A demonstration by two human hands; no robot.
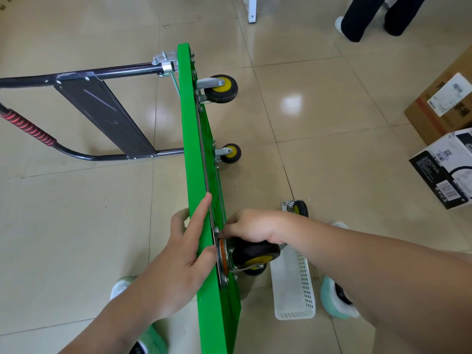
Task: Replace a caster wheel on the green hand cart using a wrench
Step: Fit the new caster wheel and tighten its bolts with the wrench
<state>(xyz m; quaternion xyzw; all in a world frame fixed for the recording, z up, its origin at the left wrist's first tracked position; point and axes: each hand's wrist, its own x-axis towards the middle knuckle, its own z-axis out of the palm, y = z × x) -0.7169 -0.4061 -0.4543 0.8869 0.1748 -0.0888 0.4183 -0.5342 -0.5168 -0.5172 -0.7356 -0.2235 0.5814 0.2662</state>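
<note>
The green hand cart point(194, 154) stands on its long edge on the floor, underside facing right, its black handle point(102, 111) folded out to the left. My left hand point(184, 254) rests on the cart's upper edge, index finger stretched along it. My right hand point(251, 226) has its fingertips curled at the top of the mounting plate of a near caster wheel point(255, 254), black tyre with a yellow hub; what they pinch is hidden. Two more casters point(221, 88) point(231, 153) stick out farther along. A loose caster point(297, 208) lies on the floor behind my right forearm. No wrench is visible.
A white plastic basket point(293, 284) lies on the tiled floor right of the cart. Cardboard boxes point(444, 108) point(447, 169) stand at the right edge. A person's dark trouser legs point(362, 19) and a white post point(251, 8) are at the top. My shoes point(337, 297) flank the cart.
</note>
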